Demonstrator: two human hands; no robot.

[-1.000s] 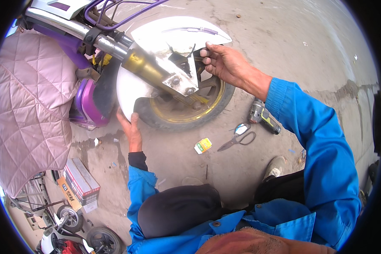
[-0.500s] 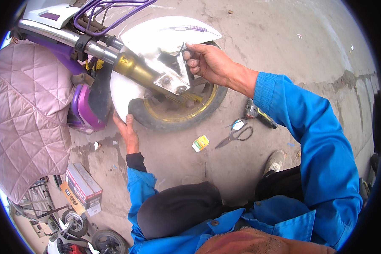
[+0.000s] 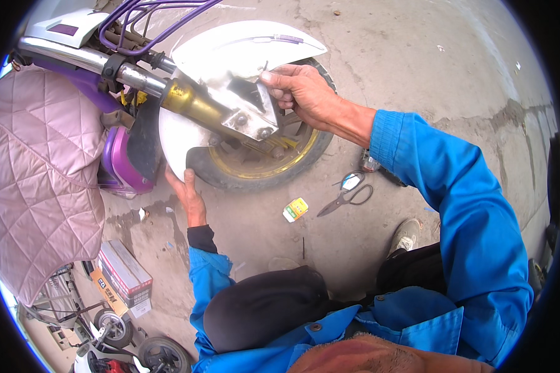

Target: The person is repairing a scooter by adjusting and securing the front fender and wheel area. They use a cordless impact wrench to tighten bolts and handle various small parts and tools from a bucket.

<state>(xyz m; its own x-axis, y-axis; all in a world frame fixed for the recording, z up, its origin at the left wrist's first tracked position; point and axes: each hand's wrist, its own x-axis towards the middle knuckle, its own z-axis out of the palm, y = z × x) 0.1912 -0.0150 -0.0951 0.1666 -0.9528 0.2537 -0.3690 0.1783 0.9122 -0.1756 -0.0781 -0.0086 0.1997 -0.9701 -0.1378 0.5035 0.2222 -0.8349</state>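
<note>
A white front mudguard [image 3: 249, 46] covers the upper part of a motorbike wheel [image 3: 249, 171] with a yellow-lined rim. My left hand [image 3: 191, 198] grips the mudguard's lower tip, thumb in front and fingers partly behind it. Over the mudguard's middle sits a bolted metal bracket [image 3: 246, 121], joined to the gold fork leg [image 3: 193, 102]. My right hand [image 3: 308, 93] pinches at the bracket's upper right corner, thumb and index finger together. A thin dark strip [image 3: 266, 66] sticks up beside those fingertips; whether they hold it is unclear.
On the concrete lie black-handled scissors [image 3: 347, 200], a small yellow-and-white packet [image 3: 295, 209] and a power tool [image 3: 372, 163] partly under my right sleeve. A pink quilted cover [image 3: 43, 168] hangs at left. Cardboard boxes [image 3: 126, 273] and another vehicle's wheel [image 3: 163, 355] are lower left.
My right hand has shifted slightly left and down, its thumb and index finger now closer to the bracket. My left hand keeps its grip on the mudguard. My sleeve hides more of the power tool.
</note>
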